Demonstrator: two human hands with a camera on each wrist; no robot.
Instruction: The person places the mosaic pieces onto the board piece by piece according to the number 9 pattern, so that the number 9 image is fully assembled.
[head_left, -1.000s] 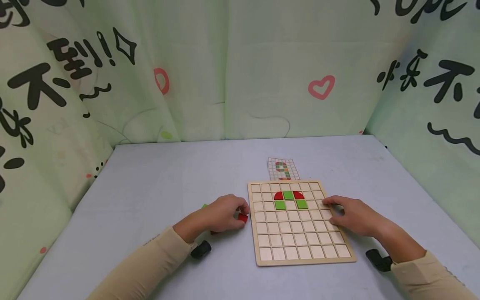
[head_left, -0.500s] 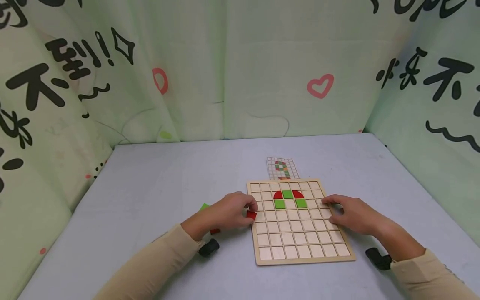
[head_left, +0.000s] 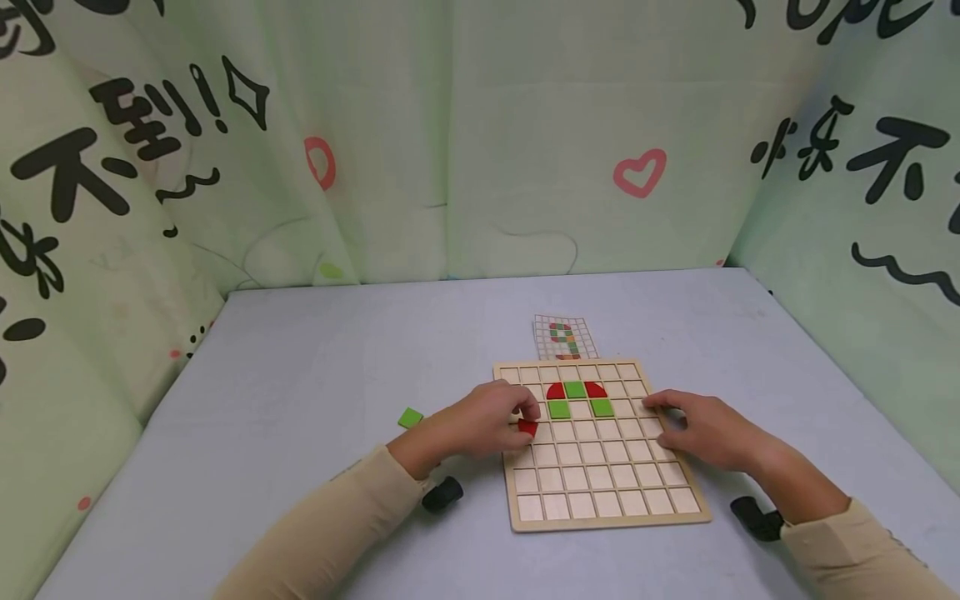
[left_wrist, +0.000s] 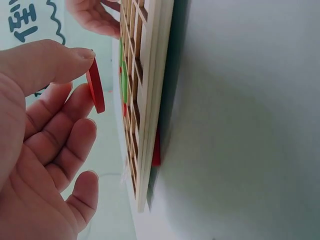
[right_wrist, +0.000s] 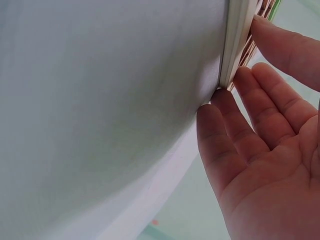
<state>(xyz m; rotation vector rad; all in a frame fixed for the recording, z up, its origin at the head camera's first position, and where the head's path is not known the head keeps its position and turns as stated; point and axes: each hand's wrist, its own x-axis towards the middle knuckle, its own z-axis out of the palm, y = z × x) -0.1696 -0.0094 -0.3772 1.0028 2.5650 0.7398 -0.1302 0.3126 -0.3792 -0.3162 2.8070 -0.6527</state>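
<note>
My left hand (head_left: 487, 417) pinches a small red tile (head_left: 528, 427) between thumb and fingers, over the left part of a wooden grid board (head_left: 607, 524). In the left wrist view the red tile (left_wrist: 96, 90) is seen edge-on, apart from the board, with the other fingers loosely bent. My right hand (head_left: 708, 429) rests at the board's right edge. Its fingers touch the side and the thumb touches the rim, as the right wrist view shows. Red quarter-round pieces (head_left: 555, 391) and green squares (head_left: 575, 390) form an arch in the upper cells.
Behind the board lies a card (head_left: 564, 333) with a coloured grid pattern, partly covered by it. A loose green square (head_left: 410, 417) lies left of my left hand. In the left wrist view something red (left_wrist: 156, 148) shows by the board's lower edge. Printed curtains surround the white table (head_left: 337, 350).
My left hand has carried the red tile rightward from beside the board to over its left cells. The loose green square has come fully into sight. My right hand has stayed put.
</note>
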